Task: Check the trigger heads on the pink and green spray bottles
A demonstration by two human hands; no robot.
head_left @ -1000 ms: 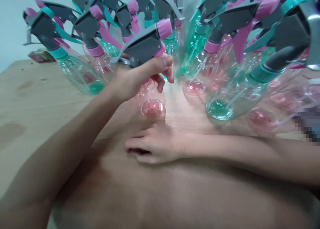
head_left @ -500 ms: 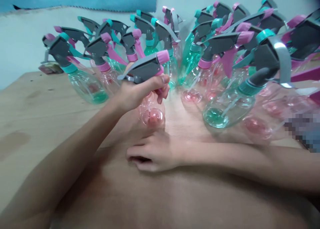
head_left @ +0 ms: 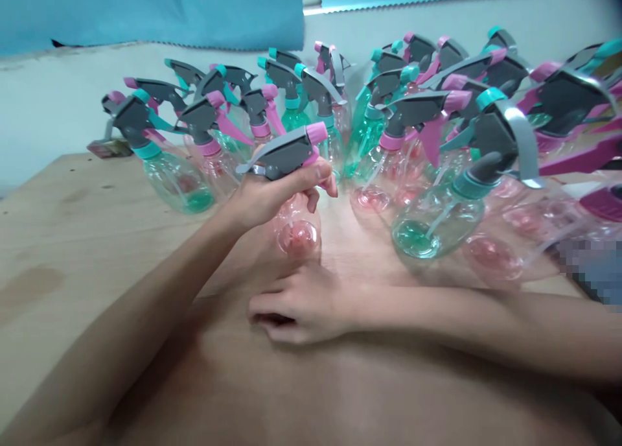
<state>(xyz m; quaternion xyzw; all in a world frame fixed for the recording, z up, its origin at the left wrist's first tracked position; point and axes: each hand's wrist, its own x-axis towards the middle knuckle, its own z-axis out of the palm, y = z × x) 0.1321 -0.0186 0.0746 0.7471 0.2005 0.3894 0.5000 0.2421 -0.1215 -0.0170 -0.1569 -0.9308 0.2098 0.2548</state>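
My left hand [head_left: 272,196] is closed around the neck of a clear pink spray bottle [head_left: 297,235] with a grey head and pink nozzle. The thumb lies along the side below the head, and the fingers are at the trigger. The bottle's base is close to the table, tilted slightly; contact is hard to make out. Nearer to me, my right hand [head_left: 304,306] rests on the wooden table [head_left: 335,387], fingers curled in and nothing seen in them. To its right leans a clear green spray bottle [head_left: 437,219] with a teal collar.
Several more pink and green spray bottles crowd the back and right of the table, among them a pink one [head_left: 376,180] and a green one [head_left: 177,183] at left. A small packet [head_left: 109,148] lies by the wall. Blue sheeting [head_left: 170,11] hangs behind.
The view has tilted up, so the bottles appear lower. My left hand's fingers have loosened and stretched slightly forward at the trigger. My right hand has stayed put.
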